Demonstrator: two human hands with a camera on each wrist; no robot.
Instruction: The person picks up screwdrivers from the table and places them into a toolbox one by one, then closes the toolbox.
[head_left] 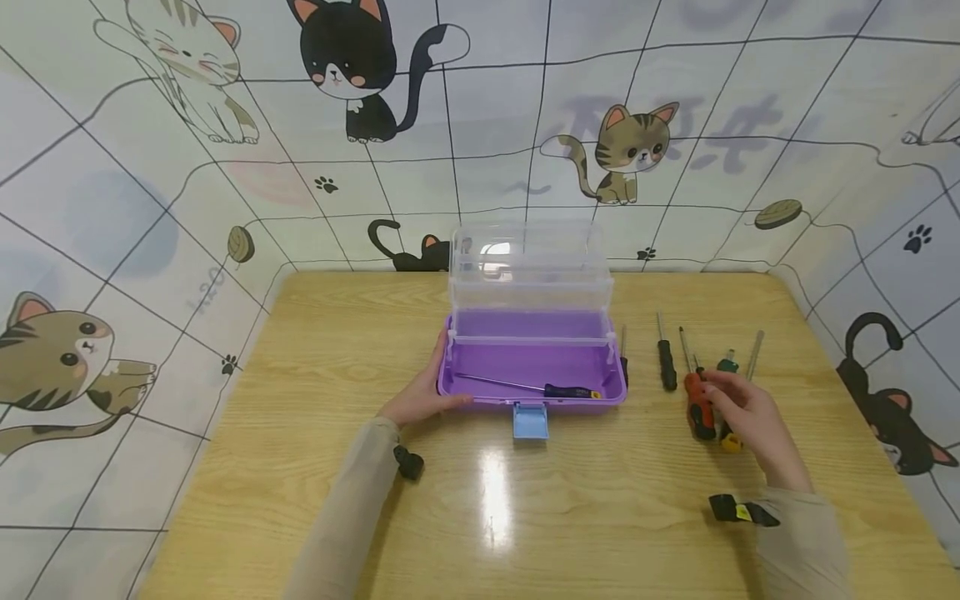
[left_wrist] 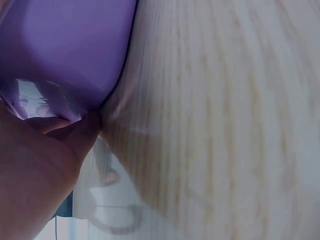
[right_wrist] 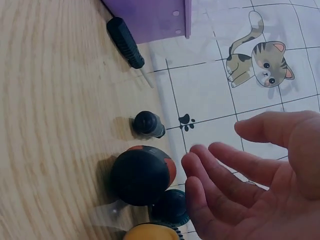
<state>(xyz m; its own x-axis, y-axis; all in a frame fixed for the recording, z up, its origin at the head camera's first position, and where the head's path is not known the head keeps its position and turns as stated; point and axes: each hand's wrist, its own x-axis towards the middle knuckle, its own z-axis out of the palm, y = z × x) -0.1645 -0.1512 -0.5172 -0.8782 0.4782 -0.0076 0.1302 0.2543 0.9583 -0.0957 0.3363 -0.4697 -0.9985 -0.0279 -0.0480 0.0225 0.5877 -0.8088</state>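
Note:
A purple toolbox [head_left: 528,322] stands with its clear lid [head_left: 531,267] raised. A screwdriver with a dark handle [head_left: 572,392] lies inside along the front wall. My left hand [head_left: 422,396] grips the box's left end, the thumb along the front; the left wrist view shows its fingers [left_wrist: 80,135] against the purple wall near the tabletop. To the right, my right hand [head_left: 750,412] hovers over a red-and-black screwdriver [head_left: 700,408], its fingers loosely bent. A gap shows between thumb and fingers in the right wrist view, with nothing held there.
Close by lie a black-handled screwdriver [head_left: 667,367], a green-handled one [head_left: 727,363] and a yellow handle end [head_left: 731,443] partly under the hand. Another dark screwdriver [head_left: 623,367] lies against the box's right side. A cat-patterned wall covering [head_left: 495,183] borders the wooden table [head_left: 345,333].

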